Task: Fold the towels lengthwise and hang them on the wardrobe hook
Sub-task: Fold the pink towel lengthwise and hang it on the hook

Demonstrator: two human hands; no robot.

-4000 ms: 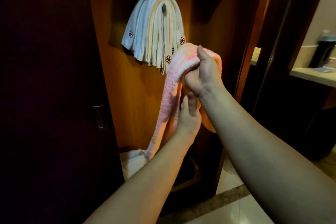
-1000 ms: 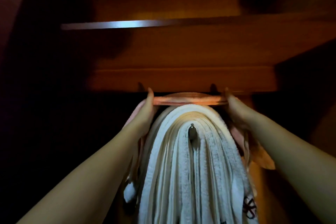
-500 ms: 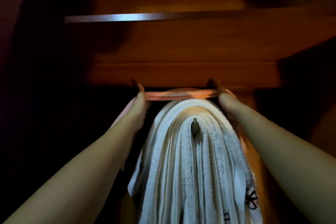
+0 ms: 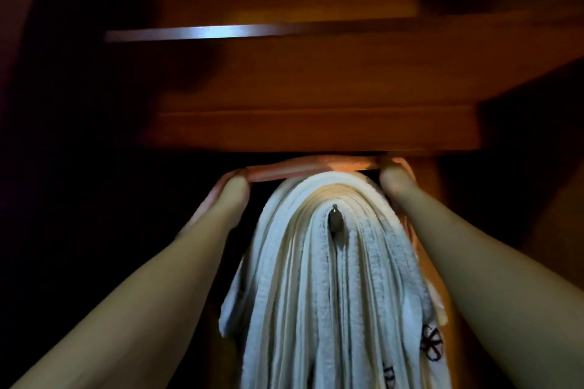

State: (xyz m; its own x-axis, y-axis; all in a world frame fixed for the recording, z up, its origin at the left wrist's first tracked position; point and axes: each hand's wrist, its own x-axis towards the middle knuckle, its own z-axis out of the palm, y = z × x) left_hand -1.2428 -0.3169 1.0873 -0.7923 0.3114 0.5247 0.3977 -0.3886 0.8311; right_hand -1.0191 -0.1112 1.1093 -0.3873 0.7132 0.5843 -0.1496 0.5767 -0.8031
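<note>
Left hand (image 4: 232, 196) and right hand (image 4: 393, 181) hold pink towel (image 4: 311, 166) under wooden shelf (image 4: 313, 133).

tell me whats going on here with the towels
A person is hanging a pink towel inside a wooden wardrobe. The left hand and right hand each grip one side of it, stretching it flat just above a thick bundle of white towels already draped over a metal hook. The pink towel sits at the top of that bundle, right under the shelf edge, and both hands hold it.
</note>
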